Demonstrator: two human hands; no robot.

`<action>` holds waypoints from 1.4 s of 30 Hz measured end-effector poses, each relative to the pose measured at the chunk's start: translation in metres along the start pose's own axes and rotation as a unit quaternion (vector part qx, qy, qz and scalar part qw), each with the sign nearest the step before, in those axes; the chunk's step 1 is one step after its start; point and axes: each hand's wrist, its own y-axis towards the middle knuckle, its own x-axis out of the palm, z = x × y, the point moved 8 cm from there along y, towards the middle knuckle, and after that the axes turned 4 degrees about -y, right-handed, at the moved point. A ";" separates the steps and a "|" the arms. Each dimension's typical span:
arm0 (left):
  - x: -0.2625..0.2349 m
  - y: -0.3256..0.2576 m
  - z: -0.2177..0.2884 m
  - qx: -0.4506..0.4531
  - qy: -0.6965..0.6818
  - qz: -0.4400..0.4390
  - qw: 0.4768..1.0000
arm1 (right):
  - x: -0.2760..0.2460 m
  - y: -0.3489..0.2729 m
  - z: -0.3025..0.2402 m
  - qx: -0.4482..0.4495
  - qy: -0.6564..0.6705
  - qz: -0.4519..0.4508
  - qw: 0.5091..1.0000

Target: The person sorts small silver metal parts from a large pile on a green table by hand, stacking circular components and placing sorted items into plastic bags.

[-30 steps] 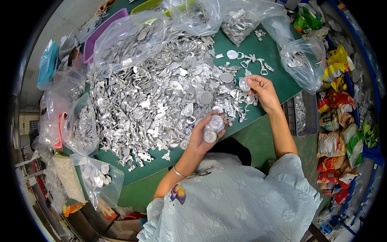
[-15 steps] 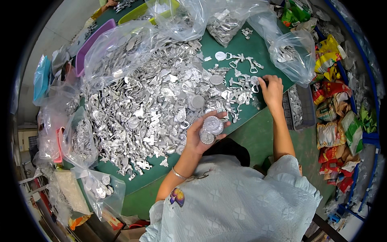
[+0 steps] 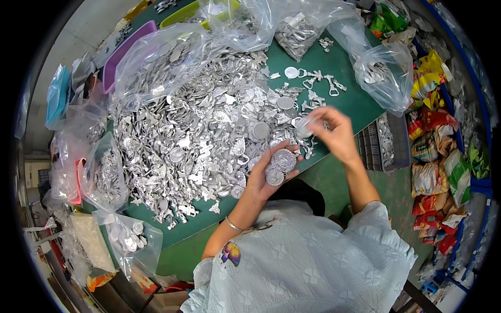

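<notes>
My left hand [image 3: 262,176] is palm up near the table's front edge, its fingers curled around a few round silver metal medallions [image 3: 283,160]. Over the right part of the table my right hand [image 3: 334,131] is smeared by motion, pinching a round silver metal disc [image 3: 303,127] between thumb and fingers. Both hands are apart from each other. To the left and beyond them spreads a wide heap of small silver metal castings [image 3: 182,141], with flat discs and bottle-opener shapes among them. A loose bottle-opener casting [image 3: 333,86] lies farther back on the green table [image 3: 360,96].
Clear plastic bags of castings lie at the back [image 3: 298,39], back right [image 3: 383,73] and front left [image 3: 130,240]. A purple bin [image 3: 119,55] and a lime-green bin [image 3: 180,14] stand at the back left. Beside the table's right edge is a grey crate [image 3: 399,143]; colourful bags [image 3: 428,141] fill a rack beyond.
My right hand has lifted from the castings at the right edge and moved left toward my left hand, bringing a disc along. My left hand still holds its medallions.
</notes>
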 end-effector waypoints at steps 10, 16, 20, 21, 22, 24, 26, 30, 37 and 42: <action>-0.004 0.001 0.002 -0.002 -0.057 -0.134 0.989 | 0.024 0.017 0.009 -0.134 -0.396 0.035 0.908; -0.011 0.001 0.004 -0.008 -0.089 -0.129 0.988 | 0.019 0.019 0.005 -0.187 -0.400 0.080 0.894; -0.012 0.001 0.007 0.011 -0.015 -0.100 0.995 | 0.002 0.020 0.026 0.001 -0.090 0.085 0.992; -0.011 0.001 0.007 0.024 0.011 -0.090 0.996 | 0.006 0.013 0.035 0.086 0.026 0.058 0.994; -0.010 0.002 0.008 0.038 0.038 -0.078 0.996 | 0.016 0.006 0.043 0.171 0.142 0.029 0.975; -0.009 0.004 0.008 0.041 0.057 -0.051 0.996 | 0.027 -0.002 0.039 0.182 0.184 -0.039 0.965; -0.012 0.004 0.008 0.044 0.061 -0.026 0.997 | 0.043 -0.009 0.015 0.140 0.152 -0.095 0.974; -0.009 0.004 0.010 0.053 0.062 -0.022 0.996 | 0.056 -0.012 -0.008 -0.014 -0.071 -0.106 0.992; 0.006 -0.018 0.027 0.127 0.075 -0.070 0.987 | 0.088 -0.029 -0.029 -0.025 -0.076 -0.148 0.986; -0.017 -0.067 0.033 0.142 -0.004 -0.051 0.989 | 0.121 -0.047 -0.056 -0.099 -0.015 -0.215 0.971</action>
